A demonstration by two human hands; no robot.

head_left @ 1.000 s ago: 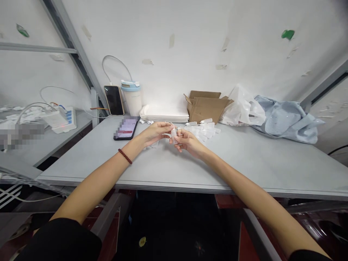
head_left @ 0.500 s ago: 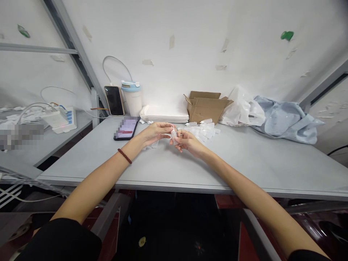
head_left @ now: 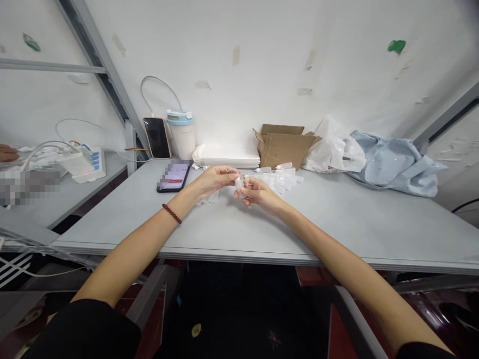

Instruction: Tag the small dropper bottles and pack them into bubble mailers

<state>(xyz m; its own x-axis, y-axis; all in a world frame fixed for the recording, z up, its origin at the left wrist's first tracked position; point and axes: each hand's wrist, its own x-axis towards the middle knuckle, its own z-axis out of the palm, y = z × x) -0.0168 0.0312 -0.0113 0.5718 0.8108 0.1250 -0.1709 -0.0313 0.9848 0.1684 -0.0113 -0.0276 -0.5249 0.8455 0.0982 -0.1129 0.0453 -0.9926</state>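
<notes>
Over the middle of the table, a small translucent white plastic bottle (head_left: 240, 188) is held between both hands, slightly tilted. My right hand (head_left: 262, 196) grips its body with thumb and fingers closed. At the bottle's top, my left hand (head_left: 215, 182) is closed in a pinch; the fingers partly hide the cap or nozzle, with a thin white piece showing there. Behind my right hand lies a spread of similar translucent bottles (head_left: 286, 180). Several small clear-white pieces (head_left: 212, 198) rest under my left hand, partly covered by it.
Behind the hands stand a stack of white trays or sheets (head_left: 226, 156), an open cardboard box (head_left: 284, 149), a white plastic bag (head_left: 335, 147) and a blue cloth bundle (head_left: 392, 164). Leftward are a cup (head_left: 181, 137), two phones (head_left: 157, 138) and a power strip (head_left: 88, 167). Another person's hand (head_left: 7, 153) shows far left.
My hands stay almost in place, and the bottle tilts a little more. At the far left, another person's hand has come into view above the neighbouring table.
</notes>
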